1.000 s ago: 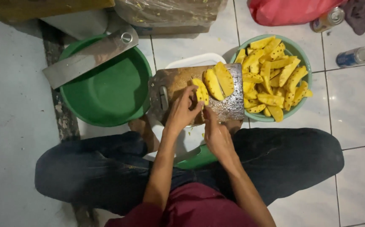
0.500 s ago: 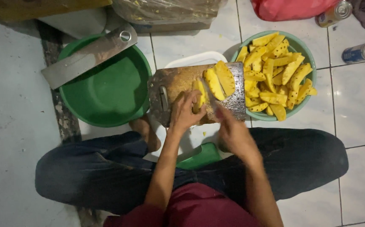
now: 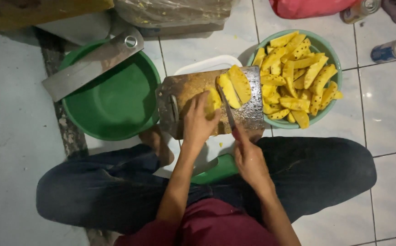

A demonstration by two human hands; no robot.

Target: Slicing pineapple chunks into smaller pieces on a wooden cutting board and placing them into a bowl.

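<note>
I sit cross-legged on a tiled floor behind a worn wooden cutting board (image 3: 186,91). My left hand (image 3: 198,122) presses down on a yellow pineapple piece (image 3: 213,101) on the board. My right hand (image 3: 247,157) grips a knife (image 3: 227,109) whose blade lies against that piece. Two cut pineapple wedges (image 3: 235,85) rest on the board's far right part. A pale green bowl (image 3: 333,77) to the right is heaped with several pineapple wedges (image 3: 298,77).
A dark green basin (image 3: 111,98) stands at the left with a large metal cleaver (image 3: 93,64) laid across its rim. A white tub (image 3: 207,64) sits under the board. Two cans (image 3: 391,49) and a red bag (image 3: 312,7) lie at the far right.
My right hand drew back toward me and then came forward again, with the knife blade now set against the piece under my left hand. The camera view shifted slightly.
</note>
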